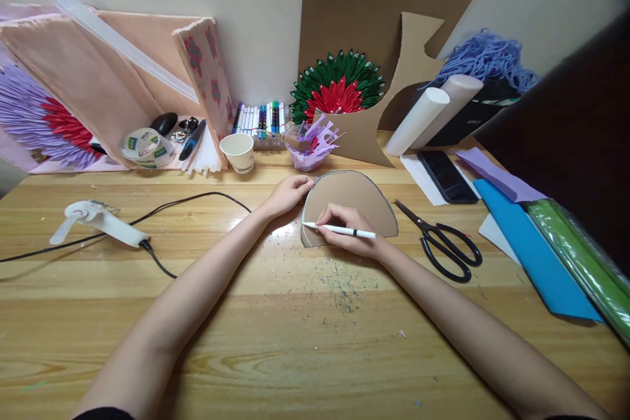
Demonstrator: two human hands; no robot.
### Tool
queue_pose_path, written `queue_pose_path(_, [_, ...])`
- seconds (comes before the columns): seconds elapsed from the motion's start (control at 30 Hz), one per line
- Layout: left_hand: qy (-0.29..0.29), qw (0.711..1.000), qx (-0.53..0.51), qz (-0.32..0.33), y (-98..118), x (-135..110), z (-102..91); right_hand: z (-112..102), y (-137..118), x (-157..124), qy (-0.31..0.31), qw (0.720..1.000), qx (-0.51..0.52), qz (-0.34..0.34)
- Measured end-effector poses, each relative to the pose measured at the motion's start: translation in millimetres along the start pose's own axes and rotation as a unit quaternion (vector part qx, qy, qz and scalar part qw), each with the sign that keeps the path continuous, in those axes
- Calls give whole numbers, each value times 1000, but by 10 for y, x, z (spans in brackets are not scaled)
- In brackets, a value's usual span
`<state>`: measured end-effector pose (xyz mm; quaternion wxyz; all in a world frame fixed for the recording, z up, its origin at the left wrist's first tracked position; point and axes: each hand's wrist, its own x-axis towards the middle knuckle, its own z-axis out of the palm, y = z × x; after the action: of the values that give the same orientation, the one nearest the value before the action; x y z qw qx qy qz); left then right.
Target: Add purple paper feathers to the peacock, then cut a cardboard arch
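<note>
A half-round piece of brown cardboard (361,200) with a dark outline along its curved edge lies flat on the table. My left hand (290,193) grips its upper left edge, fingertips closed together there. In my right hand (350,220) is a white marker (364,233) with a black band. Its tip rests at the cardboard's left edge, near the lower corner, where a pale line shows. To the right of the cardboard lie black-handled scissors (440,241), their blades slightly apart.
A white glue gun (105,223) and its black cord lie at left. Behind stand a paper cup (237,152), a bowl of purple scraps (308,154), several markers (259,119) and a cut cardboard sheet (367,134). A phone (447,177) and blue paper (536,249) are at right.
</note>
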<state>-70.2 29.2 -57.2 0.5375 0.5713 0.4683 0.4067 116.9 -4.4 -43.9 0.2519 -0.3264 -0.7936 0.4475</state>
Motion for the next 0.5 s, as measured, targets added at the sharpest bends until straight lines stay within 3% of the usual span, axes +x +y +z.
queue_pose_path(0.13, [3, 1000, 7, 1, 2, -4, 2, -46, -13, -12, -79, 996, 32, 11])
queue_pose_path(0.3, [-2, 1000, 11, 2, -3, -2, 2, -56, 5, -14, -57, 997, 50, 24])
queue_pose_path(0.5, [-1, 1000, 19, 0, -18, 8, -6, -101, -3, -6, -132, 989, 66, 29])
